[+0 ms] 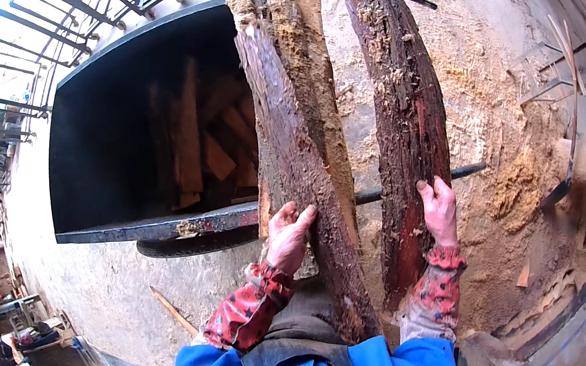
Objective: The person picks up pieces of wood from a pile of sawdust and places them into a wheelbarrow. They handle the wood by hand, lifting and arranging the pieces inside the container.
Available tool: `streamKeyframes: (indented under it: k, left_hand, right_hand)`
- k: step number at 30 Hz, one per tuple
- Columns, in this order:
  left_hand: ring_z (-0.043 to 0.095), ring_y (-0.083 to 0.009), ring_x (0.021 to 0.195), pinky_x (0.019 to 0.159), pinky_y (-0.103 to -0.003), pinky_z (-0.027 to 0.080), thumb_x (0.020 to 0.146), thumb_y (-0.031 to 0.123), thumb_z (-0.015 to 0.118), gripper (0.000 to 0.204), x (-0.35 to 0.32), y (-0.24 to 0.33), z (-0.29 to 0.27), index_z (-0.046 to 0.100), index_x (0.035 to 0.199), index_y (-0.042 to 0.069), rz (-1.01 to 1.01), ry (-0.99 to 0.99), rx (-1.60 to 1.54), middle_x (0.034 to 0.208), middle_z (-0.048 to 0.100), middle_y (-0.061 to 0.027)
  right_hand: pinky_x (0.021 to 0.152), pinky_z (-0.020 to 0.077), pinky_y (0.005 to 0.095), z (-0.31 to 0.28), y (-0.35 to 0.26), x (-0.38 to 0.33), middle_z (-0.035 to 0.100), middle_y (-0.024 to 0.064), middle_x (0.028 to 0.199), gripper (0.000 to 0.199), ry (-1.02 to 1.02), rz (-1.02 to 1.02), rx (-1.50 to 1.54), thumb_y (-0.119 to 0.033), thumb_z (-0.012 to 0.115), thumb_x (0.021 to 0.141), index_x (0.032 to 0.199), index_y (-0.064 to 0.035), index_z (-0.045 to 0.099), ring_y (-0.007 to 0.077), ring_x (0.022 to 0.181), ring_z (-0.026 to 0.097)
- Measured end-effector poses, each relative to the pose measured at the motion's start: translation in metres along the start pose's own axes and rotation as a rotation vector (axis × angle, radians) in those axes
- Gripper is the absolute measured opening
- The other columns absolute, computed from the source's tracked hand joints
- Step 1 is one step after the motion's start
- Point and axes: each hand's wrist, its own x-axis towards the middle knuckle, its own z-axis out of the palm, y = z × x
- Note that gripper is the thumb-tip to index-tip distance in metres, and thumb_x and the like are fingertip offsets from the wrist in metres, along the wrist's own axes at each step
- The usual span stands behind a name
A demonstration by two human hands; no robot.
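Bark-covered slabs (295,121) are gripped by the left hand (290,234), another slab (403,124) by the right hand (439,211), not yet in the part-filled cart (119,154) at left.

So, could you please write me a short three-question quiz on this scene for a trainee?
1. True or false: the left hand rests on a bark-covered slab.
2. What does the right hand grip? A) a dark reddish slab B) a hammer C) a rope
3. Fill in: the black metal cart on the person's left holds cut pieces of ____.

Key: 1 true; 2 A, the dark reddish slab; 3 wood.
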Motion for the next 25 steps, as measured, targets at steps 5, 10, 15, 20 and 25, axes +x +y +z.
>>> streamKeyframes:
  k: [5,10,15,20,25]
  left_hand:
    - [0.059,-0.0137,0.093,0.085,-0.026,0.046,0.086,0.003,0.067,0.022,-0.010,0.007,-0.018,0.056,0.106,0.001,-0.016,-0.003,-0.046,0.105,0.063,-0.0050]
    - [0.059,-0.0154,0.101,0.092,-0.028,0.045,0.089,0.002,0.062,0.030,-0.020,0.021,-0.025,0.055,0.119,-0.001,0.028,-0.026,-0.098,0.114,0.063,-0.0065]
    - [0.058,-0.0160,0.106,0.095,-0.029,0.044,0.090,-0.001,0.058,0.036,-0.027,0.032,-0.035,0.052,0.125,-0.001,0.036,-0.057,-0.186,0.120,0.060,-0.0073]
    - [0.058,-0.0165,0.106,0.095,-0.030,0.044,0.089,-0.002,0.059,0.036,-0.031,0.038,-0.034,0.051,0.125,0.000,-0.007,-0.029,-0.224,0.120,0.060,-0.0075]
    - [0.057,-0.0170,0.107,0.096,-0.030,0.044,0.088,-0.002,0.060,0.038,-0.040,0.033,-0.042,0.051,0.125,0.000,0.014,-0.021,-0.177,0.120,0.060,-0.0077]
  right_hand:
    - [0.054,0.0365,0.0394,0.044,0.038,0.076,0.042,0.0167,0.061,0.040,0.062,0.009,-0.050,-0.029,0.062,0.090,0.072,0.0036,0.046,0.0231,0.056,0.042]
    - [0.053,0.0341,0.0370,0.086,0.079,0.143,0.037,0.0073,0.058,0.047,0.014,0.033,-0.099,-0.036,0.063,0.088,0.068,0.0023,0.045,0.0147,0.059,0.036]
    - [0.057,0.0402,0.0361,0.124,0.104,0.169,0.052,0.0095,0.063,0.042,-0.060,0.113,-0.033,-0.036,0.064,0.088,0.075,0.0023,0.054,0.0158,0.061,0.047]
    - [0.069,0.0491,0.0324,0.150,0.145,0.178,0.068,0.0130,0.085,0.044,0.095,0.072,0.104,-0.035,0.069,0.084,0.099,0.0056,0.063,0.0180,0.076,0.063]
    - [0.077,0.0498,0.0358,0.184,0.121,0.194,0.070,0.0139,0.097,0.039,0.089,0.092,0.036,-0.036,0.068,0.084,0.108,-0.0048,0.065,0.0269,0.086,0.067]
